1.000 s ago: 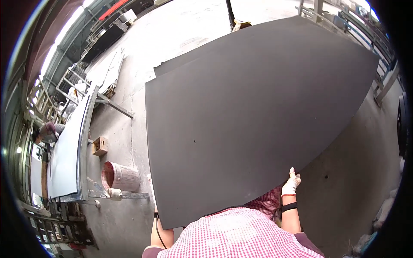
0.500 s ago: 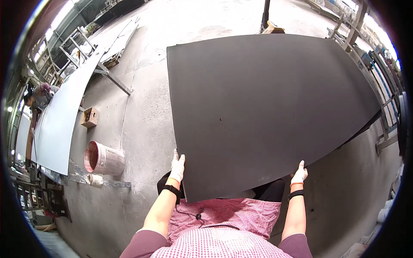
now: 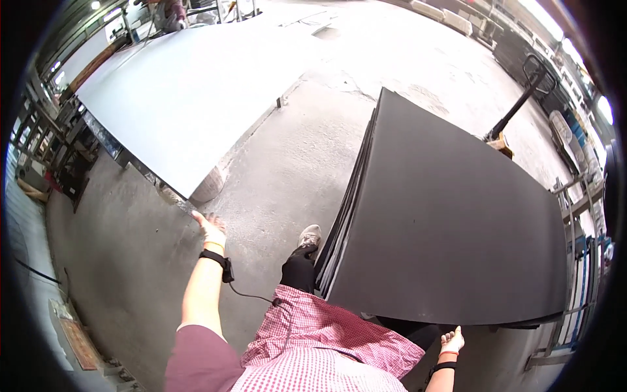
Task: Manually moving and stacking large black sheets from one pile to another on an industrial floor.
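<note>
A stack of large dark grey sheets [image 3: 457, 215] lies to the right in front of me, its layered edges fanned along the left side. My left hand [image 3: 212, 230], in a pale glove, is off the stack with fingers spread, holding nothing. It is just short of the near corner of a large white panel [image 3: 189, 98]. My right hand [image 3: 452, 340] is beside the front edge of the dark stack, its fingers curled in. Nothing shows in it, and whether it touches the edge is hard to make out.
A bucket [image 3: 209, 186] stands partly hidden under the white panel's edge. Behind the stack rises a pallet-jack handle [image 3: 519, 104]. Metal racks [image 3: 578, 281] stand at the right. A co-worker's arm [image 3: 175, 13] is at the panel's far side. My shoe [image 3: 309, 236] is beside the stack.
Both hands have come off the dark sheet's edges; the left has swung out to the left and opened. My view has turned left, bringing the white panel closer and the stack's layered side into sight.
</note>
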